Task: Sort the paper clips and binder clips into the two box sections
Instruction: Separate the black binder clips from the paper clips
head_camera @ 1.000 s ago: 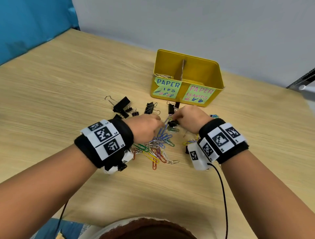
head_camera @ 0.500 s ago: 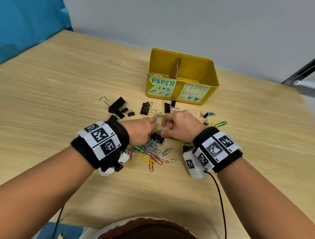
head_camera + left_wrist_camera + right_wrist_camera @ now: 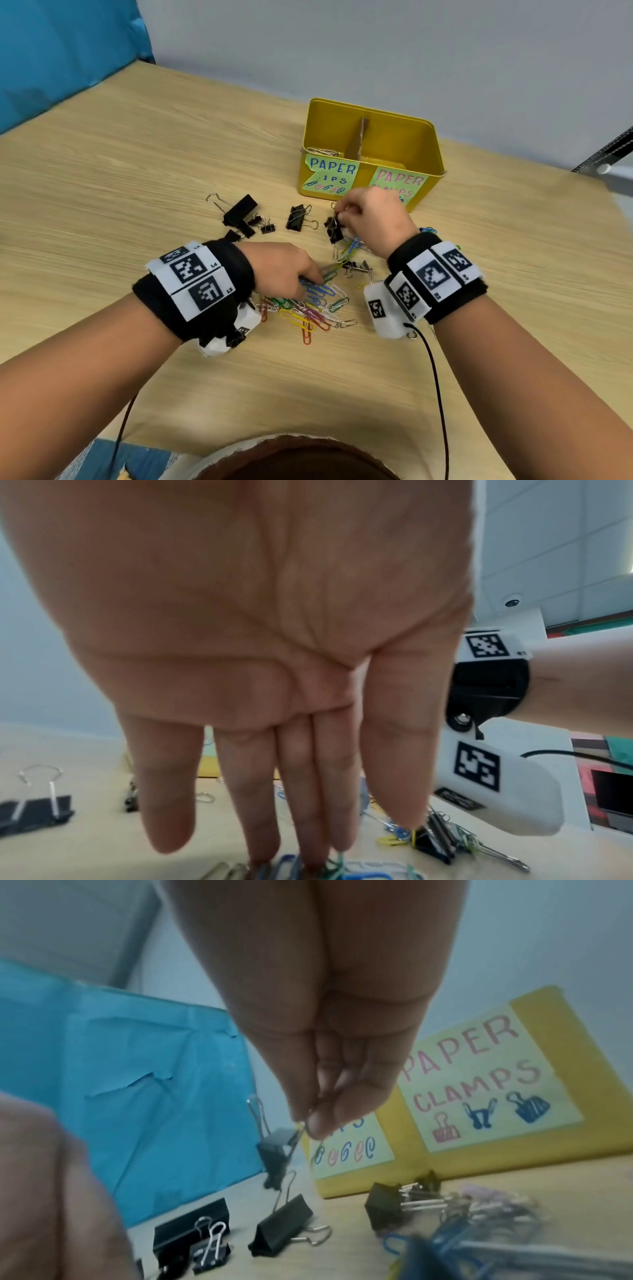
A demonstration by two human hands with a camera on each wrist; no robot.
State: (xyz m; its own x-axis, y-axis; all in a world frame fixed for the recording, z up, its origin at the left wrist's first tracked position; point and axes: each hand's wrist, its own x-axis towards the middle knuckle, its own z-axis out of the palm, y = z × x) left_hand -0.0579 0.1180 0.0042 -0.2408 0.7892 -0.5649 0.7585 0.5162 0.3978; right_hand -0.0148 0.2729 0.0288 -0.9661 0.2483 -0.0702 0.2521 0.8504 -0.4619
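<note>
Since a moment ago your right hand (image 3: 371,219) is lifting a black binder clip (image 3: 334,228) by its wire handle, pinching it | your left hand (image 3: 284,269) is lying flat-fingered on the paper clips (image 3: 318,305) | yellow box (image 3: 424,144) is sitting just beyond your right hand

**Background: wood desk, grey wall, blue panel**

Light wood-grain table (image 3: 144,178) fills most of the head view, even indoor light, soft shadows. Plain pale grey wall (image 3: 376,44) runs behind its far edge. Blue panel (image 3: 61,51) at far left, surface torn and wrinkled in the right wrist view (image 3: 137,1069). Dark metal rail (image 3: 613,150) with a white fitting at far right. Left wrist view shows white tiled ceiling (image 3: 555,534) with a small round dome fixture (image 3: 512,603); coloured items at right edge too blurred to tell.
</note>
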